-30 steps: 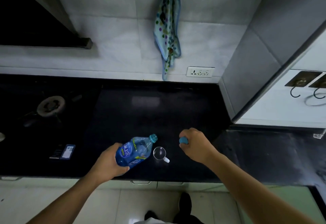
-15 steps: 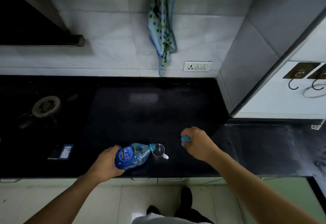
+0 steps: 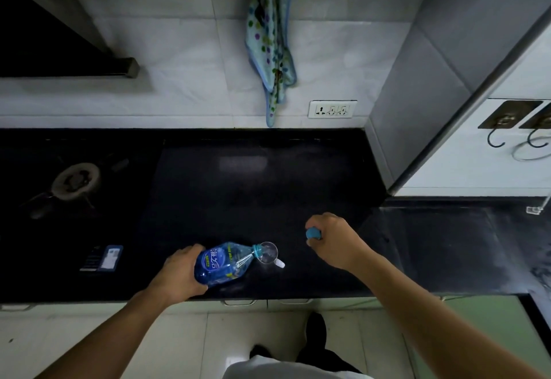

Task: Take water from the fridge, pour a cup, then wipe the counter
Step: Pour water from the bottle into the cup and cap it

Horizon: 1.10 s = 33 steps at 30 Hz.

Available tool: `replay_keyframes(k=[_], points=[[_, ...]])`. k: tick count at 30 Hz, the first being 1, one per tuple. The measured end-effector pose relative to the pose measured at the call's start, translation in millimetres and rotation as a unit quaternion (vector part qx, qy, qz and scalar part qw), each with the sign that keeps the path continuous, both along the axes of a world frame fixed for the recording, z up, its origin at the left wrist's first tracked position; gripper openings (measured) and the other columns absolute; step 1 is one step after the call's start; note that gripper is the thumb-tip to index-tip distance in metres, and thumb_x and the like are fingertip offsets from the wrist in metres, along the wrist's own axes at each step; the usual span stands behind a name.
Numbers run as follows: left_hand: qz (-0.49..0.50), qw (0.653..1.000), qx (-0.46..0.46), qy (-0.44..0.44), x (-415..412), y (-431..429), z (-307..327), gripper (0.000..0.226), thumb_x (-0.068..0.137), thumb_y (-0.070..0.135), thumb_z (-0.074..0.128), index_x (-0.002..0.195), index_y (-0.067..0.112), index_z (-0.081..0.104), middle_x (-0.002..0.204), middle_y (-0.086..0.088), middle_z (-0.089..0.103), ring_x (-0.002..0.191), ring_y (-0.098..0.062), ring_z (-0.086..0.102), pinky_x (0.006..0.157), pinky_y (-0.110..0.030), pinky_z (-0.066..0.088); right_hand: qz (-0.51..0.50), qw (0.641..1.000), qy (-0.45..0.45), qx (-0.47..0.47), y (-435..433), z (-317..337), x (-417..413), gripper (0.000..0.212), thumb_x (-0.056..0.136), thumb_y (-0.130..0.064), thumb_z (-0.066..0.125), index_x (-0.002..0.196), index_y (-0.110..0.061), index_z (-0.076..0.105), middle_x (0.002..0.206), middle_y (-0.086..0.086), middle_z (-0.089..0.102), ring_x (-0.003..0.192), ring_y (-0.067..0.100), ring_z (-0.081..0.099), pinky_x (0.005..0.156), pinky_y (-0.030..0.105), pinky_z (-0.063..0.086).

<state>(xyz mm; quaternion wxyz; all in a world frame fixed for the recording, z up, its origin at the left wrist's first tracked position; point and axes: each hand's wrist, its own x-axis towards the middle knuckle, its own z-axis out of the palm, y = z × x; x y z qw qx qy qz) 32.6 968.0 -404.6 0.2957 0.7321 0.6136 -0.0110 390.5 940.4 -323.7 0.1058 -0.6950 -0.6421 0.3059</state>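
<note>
Left hand [image 3: 176,277] grips the part-full bottle [image 3: 222,263], tipped with its mouth over the clear cup [image 3: 267,253]; right hand [image 3: 335,240], beside the cup, is closed on the cap [image 3: 313,233].

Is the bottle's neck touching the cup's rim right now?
Cannot tell. In the head view the tilted bottle has its mouth overlapping the cup rim, but from above no contact or gap shows plainly.

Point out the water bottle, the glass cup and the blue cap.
water bottle [image 3: 215,263], head view, on its blue label.
glass cup [image 3: 267,253], head view, inside its round rim.
blue cap [image 3: 312,233], head view, on its exposed top.
</note>
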Motion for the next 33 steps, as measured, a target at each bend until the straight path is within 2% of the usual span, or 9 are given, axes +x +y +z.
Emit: replay_keyframes(k=[10,19,25,33], points=[[0.01,1.0,-0.004,-0.013,-1.5,-4.7,1.9,0.063,0.047,0.036,0.083,0.105,0.028,0.056,0.099,0.01,0.061,0.093,-0.011,0.061,0.081,-0.028,0.055,0.003,1.0,-0.008,-0.011,1.2,1.3,0.2,0.017,0.091,-0.022,0.067,0.107,-0.022,0.061,0.105,-0.002,0.054,0.075,0.01,0.059,0.052,0.013,0.041],[0.016,1.0,-0.012,-0.014,-1.0,-8.8,4.1,0.063,0.047,0.037,0.081,0.104,0.028,0.056,0.1,0.009,0.061,0.094,-0.013,0.062,0.082,-0.033,0.056,0.009,1.0,-0.015,-0.011,-0.8,2.4,1.6,0.02,0.091,-0.023,0.067,0.111,-0.022,0.061,0.106,-0.002,0.054,0.083,0.012,0.06,0.061,0.016,0.048],[0.018,1.0,-0.018,-0.016,0.5,-10.7,7.0,0.063,0.046,0.037,0.082,0.103,0.029,0.056,0.1,0.01,0.061,0.093,-0.012,0.062,0.082,-0.032,0.056,0.01,1.0,-0.016,-0.007,-3.7,1.0,3.4,0.021,0.091,-0.022,0.068,0.111,-0.021,0.061,0.105,-0.002,0.054,0.081,0.011,0.058,0.057,0.013,0.041],[0.036,0.999,-0.022,-0.022,2.1,-14.4,12.3,0.062,0.048,0.033,0.084,0.103,0.026,0.057,0.1,0.007,0.062,0.09,-0.011,0.062,0.078,-0.028,0.056,0.001,1.0,-0.009,-0.011,-6.9,1.9,3.1,0.022,0.091,-0.022,0.067,0.112,-0.021,0.061,0.107,-0.002,0.054,0.084,0.014,0.06,0.062,0.017,0.047]])
